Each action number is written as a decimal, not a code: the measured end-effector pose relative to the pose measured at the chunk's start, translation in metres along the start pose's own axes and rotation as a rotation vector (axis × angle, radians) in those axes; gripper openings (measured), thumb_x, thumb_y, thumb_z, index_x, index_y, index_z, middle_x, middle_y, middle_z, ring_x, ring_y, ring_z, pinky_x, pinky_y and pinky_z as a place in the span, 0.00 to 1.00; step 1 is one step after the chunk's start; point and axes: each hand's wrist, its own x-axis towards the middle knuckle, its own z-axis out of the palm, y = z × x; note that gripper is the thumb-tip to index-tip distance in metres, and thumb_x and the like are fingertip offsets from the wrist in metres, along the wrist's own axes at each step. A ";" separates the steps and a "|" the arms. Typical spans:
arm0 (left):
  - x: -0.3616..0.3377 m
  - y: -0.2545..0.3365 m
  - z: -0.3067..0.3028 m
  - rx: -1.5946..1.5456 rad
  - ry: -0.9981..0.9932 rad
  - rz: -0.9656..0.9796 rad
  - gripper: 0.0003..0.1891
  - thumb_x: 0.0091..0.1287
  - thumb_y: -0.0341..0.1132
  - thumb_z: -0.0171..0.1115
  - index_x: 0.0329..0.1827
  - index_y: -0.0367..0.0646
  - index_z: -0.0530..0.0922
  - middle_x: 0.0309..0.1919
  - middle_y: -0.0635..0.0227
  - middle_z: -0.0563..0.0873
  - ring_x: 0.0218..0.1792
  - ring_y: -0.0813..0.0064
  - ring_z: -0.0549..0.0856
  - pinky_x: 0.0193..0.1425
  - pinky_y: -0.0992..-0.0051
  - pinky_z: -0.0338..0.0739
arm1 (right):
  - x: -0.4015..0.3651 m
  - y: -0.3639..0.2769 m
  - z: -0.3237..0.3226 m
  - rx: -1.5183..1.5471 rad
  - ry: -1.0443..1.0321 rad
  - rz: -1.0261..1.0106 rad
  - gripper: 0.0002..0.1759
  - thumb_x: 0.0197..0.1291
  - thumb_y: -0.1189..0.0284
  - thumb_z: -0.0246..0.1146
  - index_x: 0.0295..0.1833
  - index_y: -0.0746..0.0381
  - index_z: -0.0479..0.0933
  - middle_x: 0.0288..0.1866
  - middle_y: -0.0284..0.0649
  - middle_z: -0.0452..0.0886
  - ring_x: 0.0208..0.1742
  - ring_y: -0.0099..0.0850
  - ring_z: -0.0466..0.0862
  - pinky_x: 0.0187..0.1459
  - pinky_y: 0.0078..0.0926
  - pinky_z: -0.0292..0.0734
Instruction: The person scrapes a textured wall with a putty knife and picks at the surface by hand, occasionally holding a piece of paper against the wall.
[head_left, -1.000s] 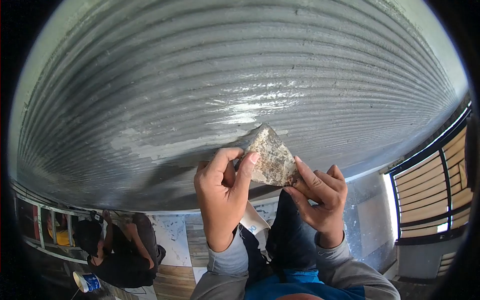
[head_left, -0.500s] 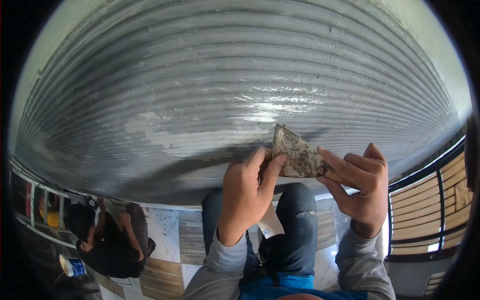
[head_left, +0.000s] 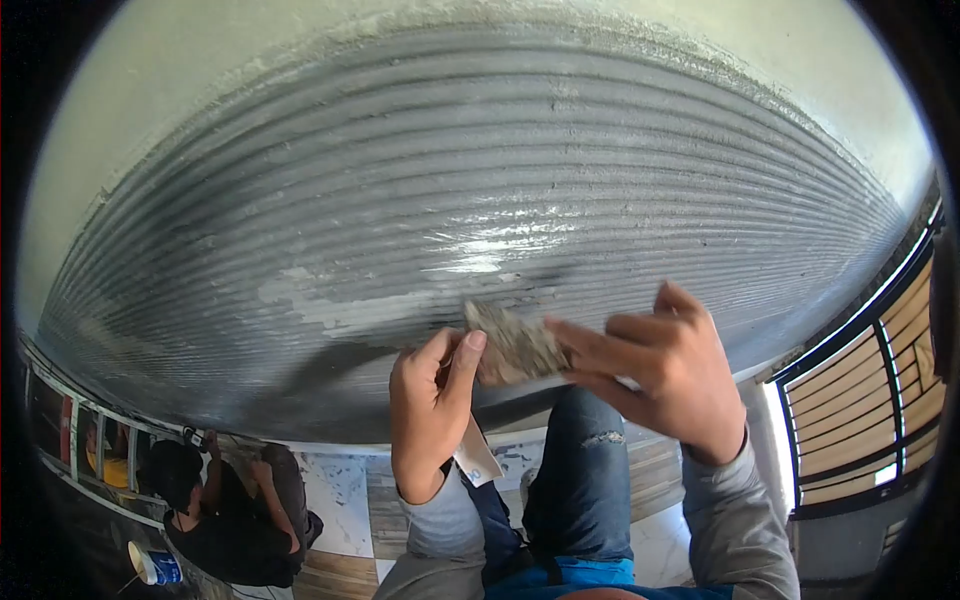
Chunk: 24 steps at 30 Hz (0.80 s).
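A stained, flat scraper-like piece (head_left: 520, 347), mottled brown and grey, is held between my hands in front of a grey ridged wall surface (head_left: 560, 150). My left hand (head_left: 432, 405) pinches its left end with the thumb on top. At its right end, the fingers of my right hand (head_left: 665, 375) touch or grip the edge, blurred by motion. A pale card-like piece (head_left: 478, 455) with a blue mark hangs below my left hand. Smooth light patches (head_left: 340, 310) cover some ridges left of my hands.
A person in dark clothing (head_left: 240, 535) sits low at the left, near a white and blue bucket (head_left: 155, 565) and a metal ladder-like frame (head_left: 110, 425). A tiled floor (head_left: 335, 510) lies below. A dark-barred window or gate (head_left: 860, 410) stands at the right.
Both hands and the scraper-like piece have shifted left and slightly down in view, and the piece is tilted differently. More of the pale wall above the ridges shows.
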 end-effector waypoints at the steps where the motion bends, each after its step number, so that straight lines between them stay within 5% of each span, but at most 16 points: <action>1: -0.001 0.001 -0.004 0.012 -0.004 -0.035 0.10 0.74 0.37 0.64 0.38 0.38 0.83 0.14 0.72 0.75 0.18 0.79 0.70 0.27 0.75 0.60 | -0.013 -0.004 0.001 0.049 -0.031 0.066 0.23 0.55 0.61 0.74 0.57 0.52 0.86 0.20 0.27 0.77 0.18 0.25 0.70 0.33 0.28 0.61; 2: 0.001 0.000 -0.002 0.012 -0.001 -0.032 0.10 0.74 0.37 0.64 0.38 0.38 0.83 0.14 0.72 0.75 0.18 0.79 0.70 0.27 0.75 0.60 | -0.029 -0.008 0.004 0.097 -0.065 0.131 0.24 0.54 0.60 0.76 0.57 0.52 0.86 0.21 0.27 0.79 0.19 0.25 0.71 0.33 0.28 0.60; 4: 0.005 -0.003 0.012 0.111 0.312 0.330 0.06 0.71 0.36 0.68 0.39 0.43 0.86 0.13 0.76 0.73 0.15 0.83 0.66 0.31 0.76 0.58 | -0.069 -0.010 0.035 0.290 -0.012 0.268 0.27 0.49 0.61 0.79 0.57 0.53 0.85 0.27 0.29 0.85 0.21 0.24 0.75 0.34 0.29 0.59; 6: 0.005 0.012 0.021 0.271 0.374 0.400 0.07 0.65 0.35 0.73 0.44 0.47 0.87 0.10 0.82 0.69 0.13 0.85 0.65 0.39 0.74 0.59 | -0.109 -0.014 0.077 0.413 0.096 0.344 0.29 0.47 0.64 0.80 0.57 0.56 0.85 0.32 0.33 0.89 0.24 0.24 0.78 0.37 0.30 0.60; 9: 0.012 0.009 0.041 0.405 0.423 0.550 0.11 0.62 0.35 0.76 0.47 0.48 0.88 0.09 0.85 0.69 0.12 0.86 0.64 0.39 0.73 0.56 | -0.167 -0.037 0.142 0.373 0.276 0.514 0.28 0.47 0.67 0.79 0.56 0.59 0.85 0.32 0.36 0.88 0.26 0.28 0.80 0.40 0.30 0.62; 17: 0.030 -0.004 0.068 0.482 0.615 0.650 0.08 0.61 0.37 0.78 0.40 0.52 0.88 0.10 0.88 0.71 0.13 0.87 0.65 0.41 0.72 0.56 | -0.200 -0.046 0.180 0.467 0.196 0.430 0.26 0.46 0.64 0.79 0.53 0.58 0.87 0.26 0.32 0.84 0.24 0.26 0.76 0.39 0.29 0.61; 24: 0.027 -0.001 0.081 0.508 0.664 0.552 0.06 0.64 0.33 0.74 0.40 0.52 0.83 0.11 0.87 0.73 0.13 0.86 0.67 0.41 0.71 0.56 | -0.200 -0.046 0.181 0.484 0.228 0.454 0.23 0.47 0.65 0.78 0.51 0.58 0.87 0.29 0.34 0.87 0.24 0.27 0.77 0.39 0.29 0.61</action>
